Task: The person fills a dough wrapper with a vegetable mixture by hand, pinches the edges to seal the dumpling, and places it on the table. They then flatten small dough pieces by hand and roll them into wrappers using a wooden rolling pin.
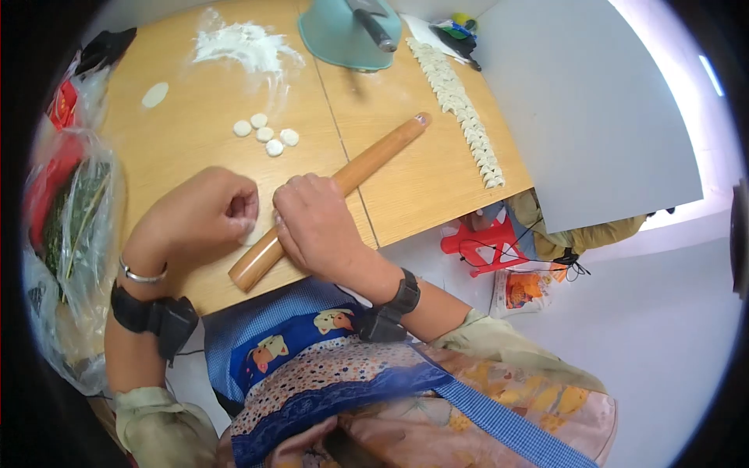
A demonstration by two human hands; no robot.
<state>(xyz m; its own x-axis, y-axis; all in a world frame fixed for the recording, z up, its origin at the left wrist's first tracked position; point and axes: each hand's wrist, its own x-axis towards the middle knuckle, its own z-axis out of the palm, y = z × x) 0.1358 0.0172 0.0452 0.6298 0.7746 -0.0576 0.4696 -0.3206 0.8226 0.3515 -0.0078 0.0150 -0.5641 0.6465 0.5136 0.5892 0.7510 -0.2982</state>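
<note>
My right hand [316, 226] is wrapped round a wooden rolling pin [382, 150] that lies diagonally on the table. To its left, my left hand [207, 204] has curled fingers at the edge of a thin dough round [269, 212], which shows partly between the hands. The fingertips seem to pinch the dough, and the pin's lower part rests beside it. Several small dough pieces [264, 134] lie just beyond my hands. A flat, rolled wrapper [155, 95] is farther off at the left.
Loose flour [246, 47] covers the table's far left part. A teal basin [335, 39] stands at the far edge. Rows of shaped dumplings [460, 105] run along the right side. Plastic bags [74, 226] crowd the left edge; a red stool [491, 246] stands below right.
</note>
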